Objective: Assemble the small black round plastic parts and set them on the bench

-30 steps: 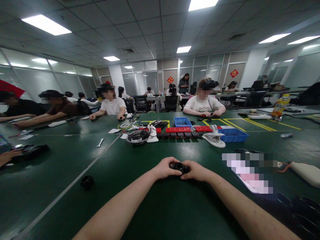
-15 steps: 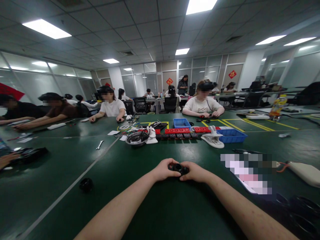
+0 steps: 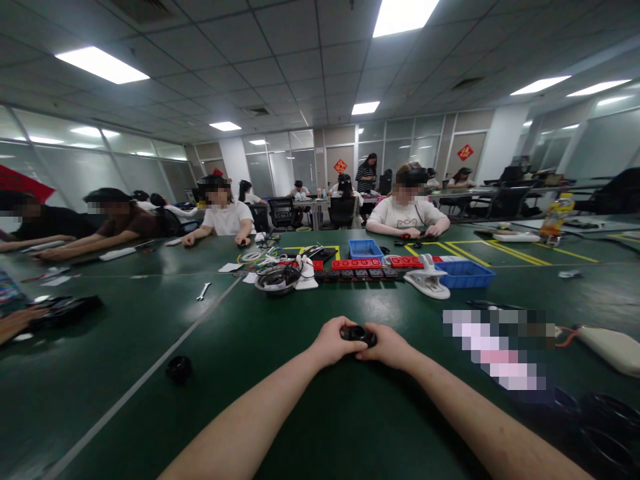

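- Presently, left hand [image 3: 330, 341] and right hand [image 3: 390, 345] both closed around one small black part [image 3: 359, 335]; grip shared, fingertips at its two sides.
- Black part sits between the hands, ahead of the wearer, over the green counter [image 3: 350, 413]. Whether its underside touches the counter: cannot tell.
- Long axis roughly sideways, left hand to right hand, right end slightly nearer the wearer. Round opening faces up. Neither hand clearly nearer; both in contact, left thumb across the near side.
- Forearms come in from the lower left and lower right, making a wedge with green surface between.
- Counter's near edge out of view; far edge well beyond the hands, past the row of red and black pieces [image 3: 357, 269]. No corner close to the grip.
- Left side: loose black ring-shaped piece [image 3: 179, 369] well apart from left hand, just beside the pale seam [image 3: 150, 368]. Small wrench [image 3: 203, 291] farther off, across that seam's upper stretch.
- Right side: blurred flat item [image 3: 493, 350] apart from right hand, beyond the forearm; dark round pieces [image 3: 607, 447] toward the lower right, detail poor.
- Ahead: bowl of cables [image 3: 275, 280], white clamp stand [image 3: 427, 279] and blue tray [image 3: 465, 273], all apart from the grip.
- Co-worker's hand [image 3: 17, 325] at far left, well away.
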Tool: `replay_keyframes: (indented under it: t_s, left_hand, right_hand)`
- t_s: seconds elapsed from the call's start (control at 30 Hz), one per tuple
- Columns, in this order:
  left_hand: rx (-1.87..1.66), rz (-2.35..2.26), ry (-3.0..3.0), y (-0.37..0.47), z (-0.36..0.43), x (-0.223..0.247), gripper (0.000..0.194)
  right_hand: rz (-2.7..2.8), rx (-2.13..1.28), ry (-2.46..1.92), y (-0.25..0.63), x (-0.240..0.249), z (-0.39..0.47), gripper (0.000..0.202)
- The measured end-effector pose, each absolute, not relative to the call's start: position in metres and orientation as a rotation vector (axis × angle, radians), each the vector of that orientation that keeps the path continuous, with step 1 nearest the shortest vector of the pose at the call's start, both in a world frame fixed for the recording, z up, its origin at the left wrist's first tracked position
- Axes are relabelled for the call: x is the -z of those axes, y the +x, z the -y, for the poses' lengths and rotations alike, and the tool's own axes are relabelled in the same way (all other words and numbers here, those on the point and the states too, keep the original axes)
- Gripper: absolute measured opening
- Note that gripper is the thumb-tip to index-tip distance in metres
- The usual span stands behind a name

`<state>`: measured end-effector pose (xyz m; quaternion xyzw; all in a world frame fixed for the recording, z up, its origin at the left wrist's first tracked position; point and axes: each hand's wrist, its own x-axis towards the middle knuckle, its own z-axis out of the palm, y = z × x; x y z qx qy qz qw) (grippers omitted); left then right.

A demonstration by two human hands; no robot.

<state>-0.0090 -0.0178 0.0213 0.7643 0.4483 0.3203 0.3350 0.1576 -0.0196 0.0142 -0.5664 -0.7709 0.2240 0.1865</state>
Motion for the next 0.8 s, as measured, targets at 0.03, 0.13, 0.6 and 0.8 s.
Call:
replay_keyframes:
  t_s: [0.03, 0.13, 0.6, 0.8]
  left_hand:
    - [-0.855, -1.212, 1.999, -0.007, 0.019, -0.021, 0.040]
    - [-0.932, -1.382, 2.013, -0.002, 0.023, -0.019, 0.039]
    - [-0.867, -1.176, 2.149, -0.016, 0.016, -0.020, 0.039]
    - [-0.767, -1.009, 2.146, -0.022, 0.009, -0.026, 0.044]
  right_hand:
    - [2.160, -0.570, -1.631, 0.155, -0.013, 0.021, 0.036]
    - [2.104, -0.390, -1.761, 0.144, -0.012, 0.027, 0.032]
    - [2.166, -0.701, -1.473, 0.153, -0.030, 0.031, 0.056]
    - [2.135, -1.066, -1.231, 0.162, -0.035, 0.024, 0.062]
